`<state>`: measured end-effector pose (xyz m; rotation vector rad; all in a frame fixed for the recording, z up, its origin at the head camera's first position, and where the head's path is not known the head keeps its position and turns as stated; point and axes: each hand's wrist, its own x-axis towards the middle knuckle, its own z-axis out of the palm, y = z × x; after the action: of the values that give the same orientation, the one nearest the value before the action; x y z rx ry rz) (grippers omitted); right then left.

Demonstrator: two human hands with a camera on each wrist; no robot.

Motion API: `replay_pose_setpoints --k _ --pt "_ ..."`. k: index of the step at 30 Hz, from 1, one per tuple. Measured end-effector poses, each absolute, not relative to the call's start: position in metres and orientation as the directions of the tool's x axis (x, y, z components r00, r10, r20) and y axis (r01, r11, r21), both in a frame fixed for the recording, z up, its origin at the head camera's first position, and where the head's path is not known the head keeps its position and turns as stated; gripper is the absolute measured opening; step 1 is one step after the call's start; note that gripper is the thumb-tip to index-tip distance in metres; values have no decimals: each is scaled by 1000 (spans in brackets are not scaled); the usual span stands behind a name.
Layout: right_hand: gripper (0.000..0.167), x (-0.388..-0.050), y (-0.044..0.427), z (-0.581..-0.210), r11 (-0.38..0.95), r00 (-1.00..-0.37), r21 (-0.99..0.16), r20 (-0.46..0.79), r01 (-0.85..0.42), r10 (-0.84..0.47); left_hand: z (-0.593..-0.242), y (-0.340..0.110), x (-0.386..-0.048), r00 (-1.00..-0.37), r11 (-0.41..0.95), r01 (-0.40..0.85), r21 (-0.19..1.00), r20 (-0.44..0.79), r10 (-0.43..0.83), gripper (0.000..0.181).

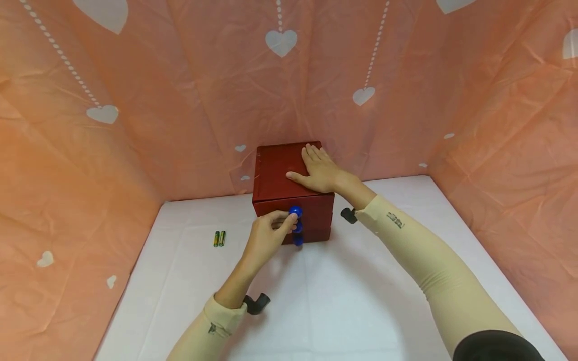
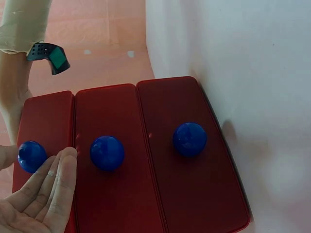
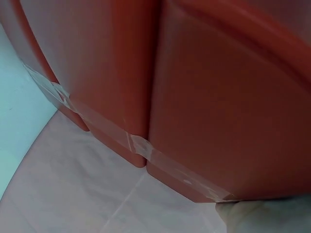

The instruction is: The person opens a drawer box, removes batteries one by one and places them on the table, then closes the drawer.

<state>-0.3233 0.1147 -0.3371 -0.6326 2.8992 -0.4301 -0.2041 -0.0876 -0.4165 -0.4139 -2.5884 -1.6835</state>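
Note:
A dark red box of three stacked drawers [image 1: 271, 170] stands against the back of the table, a round blue knob on each drawer front. My left hand [image 1: 264, 235] pinches the top knob [image 2: 32, 156] between thumb and fingers. The middle knob [image 2: 107, 153] and bottom knob [image 2: 190, 140] are untouched. The drawer fronts look about level with one another. On the box's top, near its right edge, my right hand [image 1: 319, 170] lies flat with fingers spread. Clear tape [image 3: 170, 167] runs across the box's side in the right wrist view.
Two small green and gold batteries [image 1: 219, 238] lie side by side on the white tabletop [image 1: 189, 281], left of the box. A peach curtain [image 1: 203, 100] with pale hearts hangs behind and along both sides. Black wrist mounts [image 1: 257, 304] stick out from the sleeves.

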Motion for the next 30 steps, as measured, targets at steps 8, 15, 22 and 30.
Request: replay_pose_setpoints --k 8,15,22,30 --pt "101 -326 115 -335 868 -898 -310 -87 -388 -432 -415 -86 -207 -967 377 228 898 163 196 35" --pt "100 -326 115 -336 861 -893 -318 -82 -397 -442 -415 -86 -210 -967 354 221 909 158 198 34" --pt "100 -326 116 -338 863 -894 -315 -84 -395 -440 -417 -87 -212 -969 341 204 918 140 203 35" --pt "100 -325 115 -339 867 -898 -310 -81 -390 -433 -424 -91 -212 -965 305 205 930 140 224 32"
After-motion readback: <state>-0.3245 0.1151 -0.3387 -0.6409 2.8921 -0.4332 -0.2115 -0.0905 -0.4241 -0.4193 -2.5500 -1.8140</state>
